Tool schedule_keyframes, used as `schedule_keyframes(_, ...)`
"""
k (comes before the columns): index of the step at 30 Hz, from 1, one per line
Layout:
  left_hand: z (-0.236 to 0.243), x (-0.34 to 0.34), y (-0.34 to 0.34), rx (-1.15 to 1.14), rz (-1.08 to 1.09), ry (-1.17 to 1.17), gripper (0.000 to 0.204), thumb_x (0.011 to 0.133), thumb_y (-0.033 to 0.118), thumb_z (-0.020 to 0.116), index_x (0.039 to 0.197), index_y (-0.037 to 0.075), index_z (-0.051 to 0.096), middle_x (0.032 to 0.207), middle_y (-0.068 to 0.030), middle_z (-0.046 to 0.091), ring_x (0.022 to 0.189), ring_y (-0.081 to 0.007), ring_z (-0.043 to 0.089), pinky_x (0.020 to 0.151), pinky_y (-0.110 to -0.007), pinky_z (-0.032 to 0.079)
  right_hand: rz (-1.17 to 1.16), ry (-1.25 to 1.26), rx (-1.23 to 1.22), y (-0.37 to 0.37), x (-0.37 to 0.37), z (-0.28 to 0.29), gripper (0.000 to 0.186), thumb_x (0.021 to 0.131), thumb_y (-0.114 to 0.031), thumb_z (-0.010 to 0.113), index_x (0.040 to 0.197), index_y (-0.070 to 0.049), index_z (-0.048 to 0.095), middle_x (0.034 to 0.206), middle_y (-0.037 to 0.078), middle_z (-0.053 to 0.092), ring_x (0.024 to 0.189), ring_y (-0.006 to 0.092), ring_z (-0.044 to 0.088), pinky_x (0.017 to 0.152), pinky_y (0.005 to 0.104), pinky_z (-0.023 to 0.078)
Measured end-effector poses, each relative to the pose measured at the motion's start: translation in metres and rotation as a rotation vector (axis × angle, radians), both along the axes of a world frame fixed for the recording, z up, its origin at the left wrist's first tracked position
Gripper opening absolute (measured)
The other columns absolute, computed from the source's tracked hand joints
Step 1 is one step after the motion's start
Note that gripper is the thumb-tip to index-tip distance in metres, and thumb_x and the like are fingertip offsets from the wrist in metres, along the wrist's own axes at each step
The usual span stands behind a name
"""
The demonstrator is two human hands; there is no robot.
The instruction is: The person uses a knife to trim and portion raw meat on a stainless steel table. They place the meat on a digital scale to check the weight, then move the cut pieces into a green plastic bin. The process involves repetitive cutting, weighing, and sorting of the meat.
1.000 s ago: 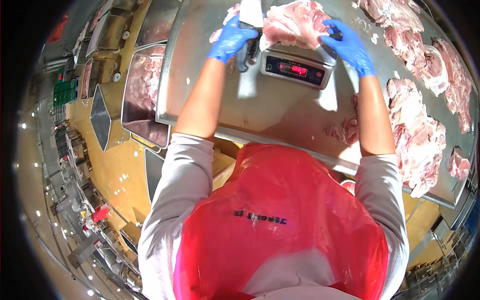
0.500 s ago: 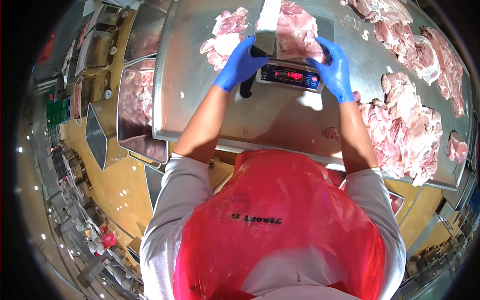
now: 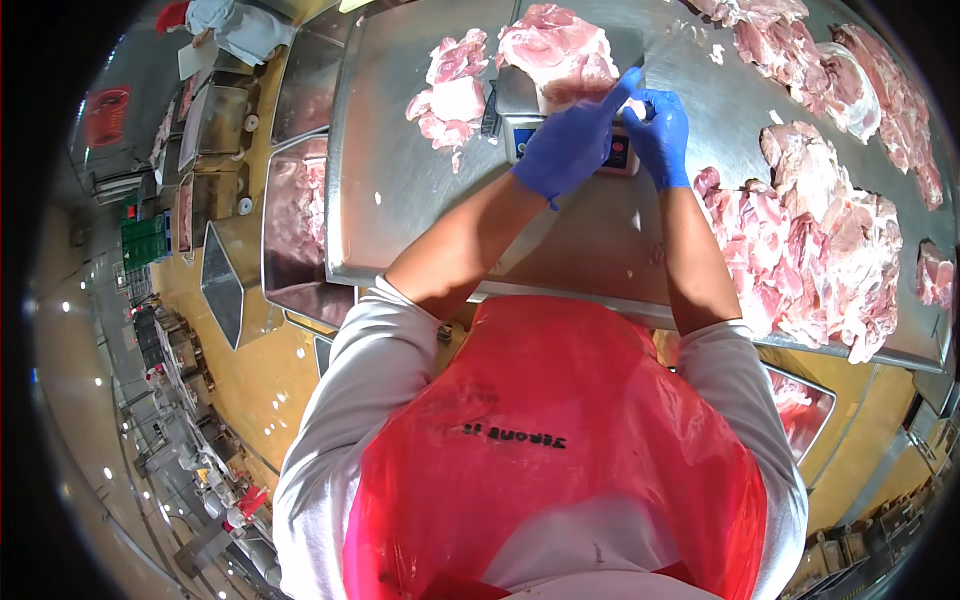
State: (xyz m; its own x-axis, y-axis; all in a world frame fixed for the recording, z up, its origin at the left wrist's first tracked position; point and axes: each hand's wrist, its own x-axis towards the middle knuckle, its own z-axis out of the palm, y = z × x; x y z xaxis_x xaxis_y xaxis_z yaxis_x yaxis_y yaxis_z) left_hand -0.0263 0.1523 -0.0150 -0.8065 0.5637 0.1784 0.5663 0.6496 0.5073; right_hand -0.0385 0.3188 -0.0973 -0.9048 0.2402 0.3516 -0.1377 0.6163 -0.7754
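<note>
A large piece of raw pink meat [image 3: 555,45] lies on the steel scale [image 3: 618,152], whose display is largely covered by my blue-gloved left hand [image 3: 570,140]. That hand reaches across the scale's front, forefinger stretched toward the meat's lower right. Beside it, my right hand [image 3: 657,135] is closed at the scale's right corner, pinching a small pale bit I cannot make out. Left of the scale are a dark knife handle [image 3: 490,112] and smaller meat pieces [image 3: 450,100] on the steel table [image 3: 400,200].
Piles of meat cover the table's right [image 3: 800,250] and far right [image 3: 890,110]. Steel bins with meat stand left [image 3: 285,240] and below right [image 3: 815,405]. An empty-looking angled metal bin [image 3: 220,285] is further left. Another person [image 3: 240,30] is at upper left, by green crates [image 3: 145,240].
My left hand has moved right, away from the knife, across the scale. My right hand has closed at the scale's corner. The white blade seen earlier no longer shows. A person has appeared upper left.
</note>
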Motion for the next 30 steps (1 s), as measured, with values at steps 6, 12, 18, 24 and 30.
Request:
schedule_keyframes(6,0.003,0.038,-0.034,-0.350,0.116,-0.198,0.079,0.083,-0.003,0.047,0.155,0.018,0.020,0.089,-0.0268,0.064,0.076,-0.0427,0.063,0.066,-0.052,0.049,0.068,0.133,-0.016,0.010,-0.010,-0.012,0.013,0.071,-0.015,0.074,0.082,-0.009,0.069,0.082,0.011,0.065,0.078,0.0286,0.064,0.073,0.0388,0.052)
schedule_keyframes(12,0.025,0.074,-0.051,-0.349,0.111,-0.339,0.079,0.084,-0.002,0.046,0.155,0.020,0.019,0.090,-0.0326,0.060,0.077,-0.0483,0.060,0.068,-0.055,0.046,0.152,0.031,0.018,0.016,-0.017,-0.007,0.017,0.072,-0.014,0.074,0.087,-0.007,0.069,0.082,0.013,0.064,0.074,0.0294,0.064,0.071,0.0365,0.052)
schedule_keyframes(18,-0.003,0.009,-0.007,-0.159,0.091,-0.219,0.075,0.086,0.000,0.046,0.154,0.018,0.020,0.103,-0.0346,0.061,0.085,-0.0489,0.062,0.073,-0.055,0.047,0.298,-0.012,0.015,0.017,-0.015,0.004,0.014,0.076,-0.018,0.070,0.085,-0.007,0.070,0.086,0.014,0.065,0.081,0.0337,0.065,0.076,0.0411,0.053)
schedule_keyframes(24,0.002,0.034,-0.029,-0.198,0.098,-0.362,0.069,0.092,0.004,0.045,0.155,0.019,0.021,0.098,-0.0283,0.065,0.074,-0.0413,0.066,0.068,-0.047,0.051,0.102,-0.090,-0.175,0.055,-0.040,0.008,0.018,0.078,-0.016,0.067,0.093,-0.005,0.071,0.081,0.016,0.067,0.070,0.0299,0.065,0.068,0.0390,0.052)
schedule_keyframes(30,0.072,0.077,-0.069,0.328,0.331,-0.766,0.072,0.095,0.010,0.060,0.156,0.020,0.024,0.086,-0.0039,0.061,0.057,-0.0060,0.050,0.050,-0.022,0.043,0.159,-0.050,-0.221,0.160,0.006,0.041,0.017,0.085,-0.006,0.066,0.101,-0.003,0.069,0.080,-0.002,0.059,0.078,0.0091,0.057,0.071,0.0257,0.050)
